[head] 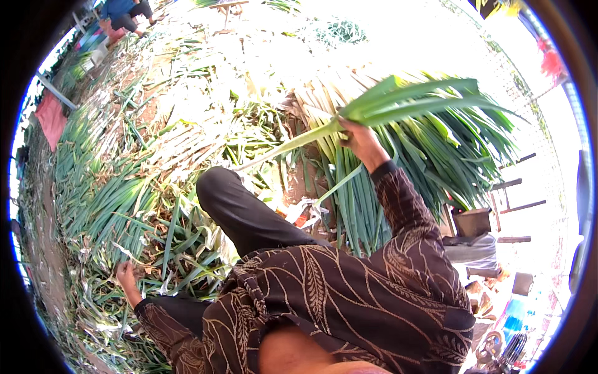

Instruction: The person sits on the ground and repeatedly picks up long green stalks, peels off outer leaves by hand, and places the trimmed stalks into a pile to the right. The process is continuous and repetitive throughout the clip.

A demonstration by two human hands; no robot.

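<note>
My right hand (362, 140) grips a leek (303, 139) where its stem meets the leaves. The pale stem slants down and left to my raised knee (224, 187), and the broad green leaves fan out to the right. Behind and below that hand lies a large pile of leeks (420, 154). My left hand (128, 279) is low on the left, fingers curled, over loose leaf trimmings (173, 243). A pale strip of leaf (127, 252) lies close by its fingers; whether they hold it is unclear.
More leeks (117, 205) lie to the left. Trimmings cover the soil ahead. A wooden stool (229, 3) stands at the far top. A person (126, 14) sits at the upper left. Stool legs (509, 184) and a fan (514, 348) are on the right.
</note>
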